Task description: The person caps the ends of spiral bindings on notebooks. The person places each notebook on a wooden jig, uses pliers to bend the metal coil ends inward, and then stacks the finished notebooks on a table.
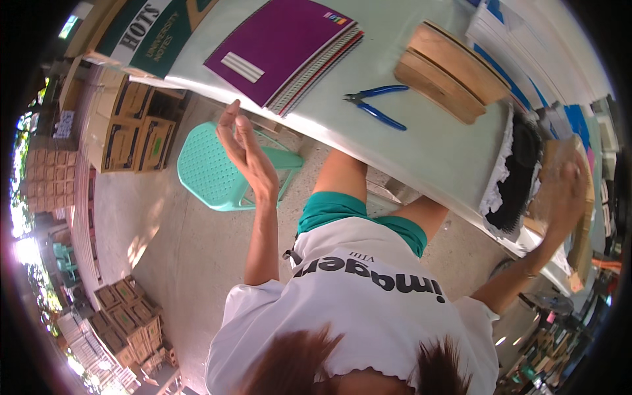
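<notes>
My left hand [249,150] is raised just off the table's near edge, beside the stack of purple spiral notebooks [280,49]. Its fingers are stretched out and nothing is in them. At the far right my right hand [567,187] reaches into or over an open brown box [582,247]. Motion smears its fingers, so I cannot make out whether they hold anything. A pair of blue-handled cutting pliers [378,105] lies with its handles spread, right of the notebooks. Beside my right hand is a black container [523,168] with a ragged white edge.
Curved brown pieces [454,72] lie on the pale table [441,155], near white and blue stacks [553,46] at the right. A green printed carton [148,36] stands at the table's left. Below are a green plastic stool [214,168] and stacked cartons [128,131].
</notes>
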The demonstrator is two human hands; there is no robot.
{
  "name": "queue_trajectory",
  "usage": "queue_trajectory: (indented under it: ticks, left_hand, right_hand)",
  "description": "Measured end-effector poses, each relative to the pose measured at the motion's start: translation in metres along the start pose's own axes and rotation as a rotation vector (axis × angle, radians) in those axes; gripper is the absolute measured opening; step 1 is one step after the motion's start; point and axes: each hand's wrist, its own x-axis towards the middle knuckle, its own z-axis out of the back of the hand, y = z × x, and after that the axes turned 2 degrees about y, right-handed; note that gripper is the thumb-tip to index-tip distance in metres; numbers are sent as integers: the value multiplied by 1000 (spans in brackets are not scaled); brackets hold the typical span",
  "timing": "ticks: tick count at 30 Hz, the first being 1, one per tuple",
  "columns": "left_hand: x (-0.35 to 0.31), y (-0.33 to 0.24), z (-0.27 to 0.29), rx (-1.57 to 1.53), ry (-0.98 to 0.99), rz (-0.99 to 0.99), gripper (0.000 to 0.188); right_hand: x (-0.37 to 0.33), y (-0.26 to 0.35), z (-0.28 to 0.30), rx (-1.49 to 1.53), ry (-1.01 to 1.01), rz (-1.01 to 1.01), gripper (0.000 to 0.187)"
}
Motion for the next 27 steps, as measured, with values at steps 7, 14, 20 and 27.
queue_trajectory:
  ticks: [7,14,20,27]
  left_hand:
    - [16,49,3,-600,122,500,65]
    - [23,41,-5,-748,192,673,58]
    - [29,47,-19,-791,225,692,73]
    - [30,53,-20,-828,178,689,66]
  right_hand:
    - [-60,160,-189,482,445,334,49]
    - [-69,162,-226,129,462,429,69]
    - [-72,168,-239,123,449,567,56]
    - [-108,236,-239,404,482,507,53]
